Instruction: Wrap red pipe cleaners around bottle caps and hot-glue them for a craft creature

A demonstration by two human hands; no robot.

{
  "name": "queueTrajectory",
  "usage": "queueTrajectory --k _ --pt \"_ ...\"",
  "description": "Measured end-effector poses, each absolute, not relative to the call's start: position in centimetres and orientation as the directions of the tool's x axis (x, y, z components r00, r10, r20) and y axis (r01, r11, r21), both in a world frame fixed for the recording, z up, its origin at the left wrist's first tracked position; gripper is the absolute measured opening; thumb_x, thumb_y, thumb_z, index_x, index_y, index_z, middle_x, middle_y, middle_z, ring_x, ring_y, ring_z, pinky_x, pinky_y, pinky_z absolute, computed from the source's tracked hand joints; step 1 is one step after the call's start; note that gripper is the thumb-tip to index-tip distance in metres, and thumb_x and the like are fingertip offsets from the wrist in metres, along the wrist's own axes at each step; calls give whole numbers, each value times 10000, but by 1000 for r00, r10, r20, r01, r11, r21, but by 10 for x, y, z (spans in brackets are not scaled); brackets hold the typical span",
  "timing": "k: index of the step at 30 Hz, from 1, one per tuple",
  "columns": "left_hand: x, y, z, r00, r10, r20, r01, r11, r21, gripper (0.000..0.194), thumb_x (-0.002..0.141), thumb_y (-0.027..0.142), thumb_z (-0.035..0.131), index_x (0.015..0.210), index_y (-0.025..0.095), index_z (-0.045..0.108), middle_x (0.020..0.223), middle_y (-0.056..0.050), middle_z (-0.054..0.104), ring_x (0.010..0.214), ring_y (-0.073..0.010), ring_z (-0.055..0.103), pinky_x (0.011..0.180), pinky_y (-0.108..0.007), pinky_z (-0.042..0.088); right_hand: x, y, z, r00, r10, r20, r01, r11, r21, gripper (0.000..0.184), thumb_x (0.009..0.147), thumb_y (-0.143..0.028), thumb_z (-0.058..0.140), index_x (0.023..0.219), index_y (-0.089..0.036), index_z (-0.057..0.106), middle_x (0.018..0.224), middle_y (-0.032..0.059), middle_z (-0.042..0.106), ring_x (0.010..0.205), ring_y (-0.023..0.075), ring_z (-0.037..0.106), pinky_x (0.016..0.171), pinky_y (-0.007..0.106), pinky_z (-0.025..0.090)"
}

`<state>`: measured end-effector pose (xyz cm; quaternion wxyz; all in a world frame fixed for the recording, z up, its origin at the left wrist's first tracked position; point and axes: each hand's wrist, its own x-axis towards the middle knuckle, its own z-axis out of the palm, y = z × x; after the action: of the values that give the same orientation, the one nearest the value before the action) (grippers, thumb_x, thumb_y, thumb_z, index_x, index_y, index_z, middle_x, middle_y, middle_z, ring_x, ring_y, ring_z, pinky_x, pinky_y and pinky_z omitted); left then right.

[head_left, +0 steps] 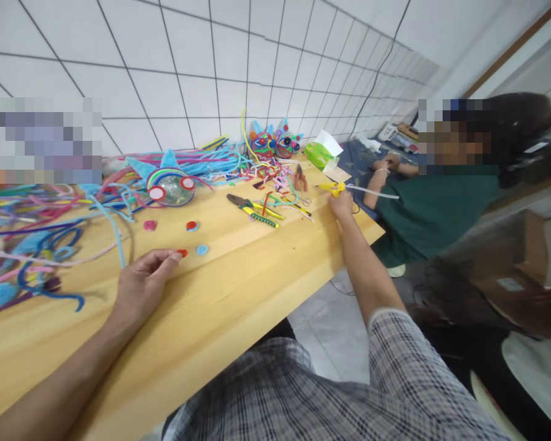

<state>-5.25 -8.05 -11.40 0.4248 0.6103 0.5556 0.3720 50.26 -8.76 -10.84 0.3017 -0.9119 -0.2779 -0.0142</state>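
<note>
Between the thumb and fingers of my left hand (149, 278) is a small red disc (182, 253), held just above the table. Beside it lies a light-blue coil disc (202, 250). Farther back are a red-and-blue disc (191, 226) and a pink disc (150, 226). My right hand (341, 202), at the table's right end, is wrapped round a yellow glue gun (335, 187) with a long whitish glue stick (376, 192) sticking out behind. A clear ball decorated with pipe cleaners (172, 187), with blue ears and red-and-white eyes, stands behind the discs.
Pliers with green-and-yellow handles (257, 213) and orange-handled pliers (300, 179) lie mid-table. Piles of pipe cleaners (50, 245) cover the left and back. Two finished-looking cat heads (275, 142) stand by the tiled wall. A co-worker in green (445, 208) sits at the right.
</note>
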Motion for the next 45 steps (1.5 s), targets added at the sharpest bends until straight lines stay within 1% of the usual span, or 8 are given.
queueTrajectory --k 4,8,10,14,19,27,36,45 --pt "-53 -76 -120 108 994 17 379 -57 924 126 852 482 799 862 357 817 866 128 839 818 -198 702 774 -317 545 498 -84 -95 846 498 188 512 -666 -543 291 910 -194 657 1174 -103 742 1167 236 803 1181 343 720 1039 422 558" --pt "-49 -78 -121 73 992 99 361 -119 925 267 823 535 779 834 272 819 813 14 820 790 -221 695 731 -325 533 456 -80 -66 757 607 241 614 -533 -582 287 971 -239 603 1218 -143 713 1177 189 795 1079 303 740 976 435 584" --pt "-46 -76 -124 89 987 131 308 -152 939 324 816 558 771 830 238 823 812 -30 812 773 -215 674 718 -320 526 421 -73 -54 633 719 288 699 -371 -611 252 947 -278 663 1178 -194 719 1184 128 801 1028 249 734 966 392 591" --pt "-46 -67 -136 110 985 136 171 -153 973 367 829 559 773 870 199 829 806 -41 791 720 -175 616 679 -288 487 334 -57 -49 299 796 526 757 137 -639 376 805 -435 859 1086 -215 740 1150 134 823 1019 280 760 979 434 624" --pt "-47 -66 -141 170 971 168 110 -188 976 363 881 540 788 888 178 810 833 -41 785 738 -158 629 699 -274 500 244 -52 -77 152 906 396 832 99 -546 347 813 -542 842 917 -228 741 881 93 806 880 315 779 887 484 654" --pt "-48 -67 -139 238 951 199 155 -239 959 266 963 424 726 921 171 798 834 -31 793 740 -147 657 707 -260 520 231 -55 -110 81 938 336 908 70 -414 255 807 -480 770 771 -242 685 758 128 765 841 376 790 850 532 663" --pt "-44 -72 -138 291 935 203 344 -300 890 262 995 364 683 982 160 847 818 -36 804 685 -140 614 654 -263 436 233 -59 -116 -70 915 396 935 199 -293 166 849 -381 655 905 -227 682 943 150 792 970 358 783 934 492 649" --pt "-45 -71 -141 320 909 268 327 -371 869 261 1018 360 677 1007 168 853 836 -50 800 720 -155 630 665 -262 450 237 -59 -119 -127 903 410 948 232 -219 208 833 -339 677 996 -211 704 962 146 784 980 362 767 912 491 649"
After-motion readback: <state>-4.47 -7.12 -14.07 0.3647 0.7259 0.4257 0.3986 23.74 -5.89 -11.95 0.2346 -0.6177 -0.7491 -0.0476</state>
